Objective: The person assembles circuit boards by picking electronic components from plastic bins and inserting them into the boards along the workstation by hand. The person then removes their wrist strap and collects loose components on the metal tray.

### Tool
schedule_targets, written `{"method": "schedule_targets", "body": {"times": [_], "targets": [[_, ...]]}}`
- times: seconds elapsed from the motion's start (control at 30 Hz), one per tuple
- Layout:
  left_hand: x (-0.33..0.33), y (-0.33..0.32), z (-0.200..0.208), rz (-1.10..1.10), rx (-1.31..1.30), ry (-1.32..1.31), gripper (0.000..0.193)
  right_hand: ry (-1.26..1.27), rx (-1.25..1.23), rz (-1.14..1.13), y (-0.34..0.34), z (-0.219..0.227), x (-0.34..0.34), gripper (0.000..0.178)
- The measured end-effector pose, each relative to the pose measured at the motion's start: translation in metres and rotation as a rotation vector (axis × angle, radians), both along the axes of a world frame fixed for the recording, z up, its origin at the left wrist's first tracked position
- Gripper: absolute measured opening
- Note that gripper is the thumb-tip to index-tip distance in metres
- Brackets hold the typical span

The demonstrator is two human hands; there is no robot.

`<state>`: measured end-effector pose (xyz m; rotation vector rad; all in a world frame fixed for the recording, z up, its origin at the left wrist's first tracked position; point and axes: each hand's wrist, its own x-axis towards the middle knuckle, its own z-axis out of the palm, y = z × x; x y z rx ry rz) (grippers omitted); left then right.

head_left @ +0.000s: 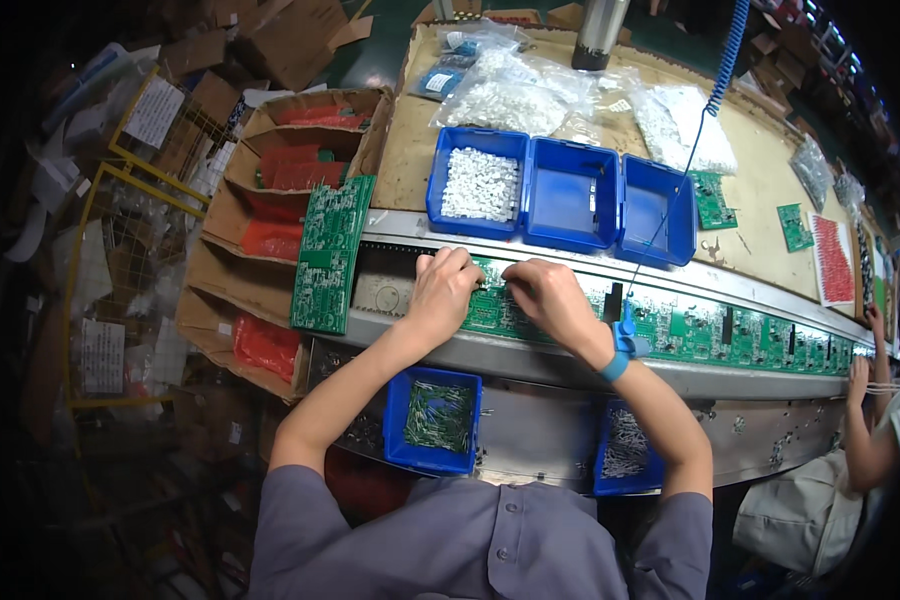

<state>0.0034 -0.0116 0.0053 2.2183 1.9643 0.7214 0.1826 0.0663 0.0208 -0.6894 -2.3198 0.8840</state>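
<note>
Nearest you, a blue bin of leaded parts [436, 417] sits under the green circuit board [497, 305], within easy reach. Your left hand [443, 290] steadies that board, fingers curled; your right hand [545, 293] pinches something tiny there. Beyond the board, blue trays [564, 192] keep spares close.

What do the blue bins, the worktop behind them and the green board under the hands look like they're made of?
The blue bins look like moulded plastic: uniform colour, slight sheen, rounded rims. The worktop seems to be covered with cardboard or fibreboard: matte tan, with a worn, ragged edge. The green board under the left hand and right hand looks like a laminate circuit board, glossy green with pale markings.
</note>
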Motion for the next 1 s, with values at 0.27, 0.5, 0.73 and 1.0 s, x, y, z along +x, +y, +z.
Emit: {"method": "schedule_targets", "body": {"times": [0.27, 0.5, 0.73, 1.0], "targets": [[0.003, -0.009, 0.001, 0.047, 0.076, 0.007, 0.011, -0.083, 0.025, 0.028, 0.0, -0.011, -0.022, 0.013], [0.0, -0.056, 0.044, -0.082, -0.1, -0.346, 0.014, -0.18, 0.057, 0.006, 0.0, -0.011, -0.021, 0.012], [0.008, -0.141, 0.038, -0.336, -0.624, -0.058, 0.021, -0.177, 0.082, 0.029, 0.003, -0.012, -0.024, 0.014], [0.019, -0.162, 0.017, -0.28, -0.456, 0.107, 0.012, -0.225, 0.024, 0.05, 0.005, -0.009, -0.026, 0.012]]}}
